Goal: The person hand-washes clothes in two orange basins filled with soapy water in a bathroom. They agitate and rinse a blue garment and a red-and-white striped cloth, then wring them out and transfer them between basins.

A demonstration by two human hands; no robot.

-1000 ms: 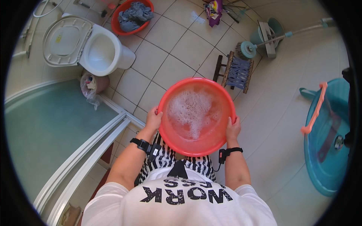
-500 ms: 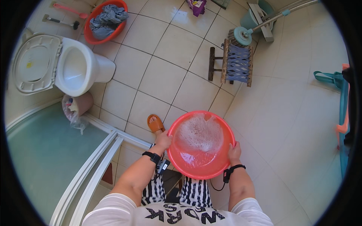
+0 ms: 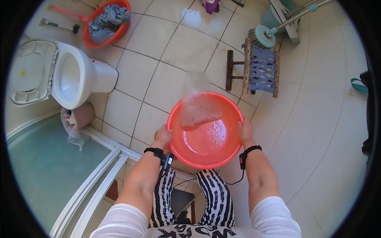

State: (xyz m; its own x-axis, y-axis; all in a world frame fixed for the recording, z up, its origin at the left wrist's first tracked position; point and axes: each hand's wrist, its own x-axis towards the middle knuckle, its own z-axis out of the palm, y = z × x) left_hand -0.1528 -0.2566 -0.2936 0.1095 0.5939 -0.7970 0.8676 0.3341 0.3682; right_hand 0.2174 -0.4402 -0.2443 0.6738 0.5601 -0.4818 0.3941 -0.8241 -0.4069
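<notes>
A round red plastic basin (image 3: 206,156) hangs in front of me, held at both sides. My left hand (image 3: 163,137) grips its left rim, and my right hand (image 3: 245,130) is closed round the right rim. Foamy water (image 3: 198,111) has gathered at the basin's far side, while the near part of its bottom shows wet and shiny. Over the far rim, a blurred splash of suds (image 3: 196,81) spreads toward the tiled floor (image 3: 166,81).
A white toilet (image 3: 71,75) with its lid raised stands left, beside a waste bin (image 3: 84,115). Behind it is an orange basin (image 3: 119,35) of grey cloth. A small woven stool (image 3: 262,67), a mop (image 3: 265,36) and a bucket (image 3: 272,18) stand at the far right. A shower-door frame (image 3: 115,152) crosses lower left.
My hands have moved the basin forward and tipped its far side down. Its foamy water has run to the far rim, and some is splashing out over it.
</notes>
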